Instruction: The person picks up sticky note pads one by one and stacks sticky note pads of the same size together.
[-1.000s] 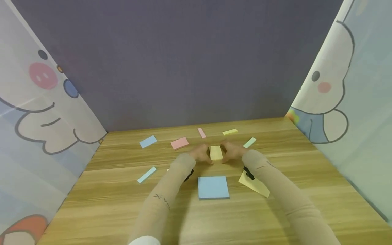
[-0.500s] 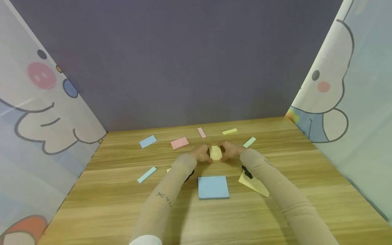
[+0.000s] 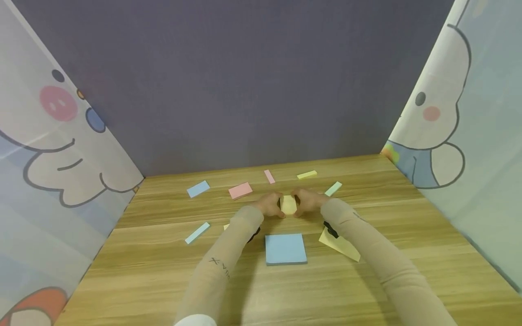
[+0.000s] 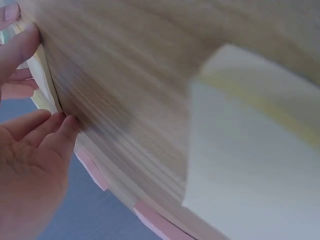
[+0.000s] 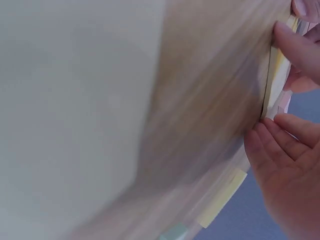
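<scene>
Nothing on the worktop (image 3: 134, 276) has visibly moved since half a second ago; only the head view has shifted a little, and both hands remain at the same small yellow pad (image 3: 288, 205). That pad lies between the left grip (image 3: 270, 204) and the right grip (image 3: 308, 201). Each is clamped on its own side of the pad, fingers toward the far edge and thumb toward the near one, as the wrist views also show.

Straight in front of the two grips, nearer the person, lies a square blue pad (image 3: 285, 249). Nearer than the right grip, a yellow sheet (image 3: 340, 245) sits partly behind the right forearm.

Beyond and left of the left grip are a pink pad (image 3: 240, 190) and, farther out, a blue rectangle (image 3: 198, 189); a pale blue strip (image 3: 197, 232) lies left of it and closer to the person. Beyond the grips are a pink strip (image 3: 269, 176) and a yellow strip (image 3: 307, 174). Just beyond the right grip's wrist, a green strip (image 3: 333, 188) lies aslant.
</scene>
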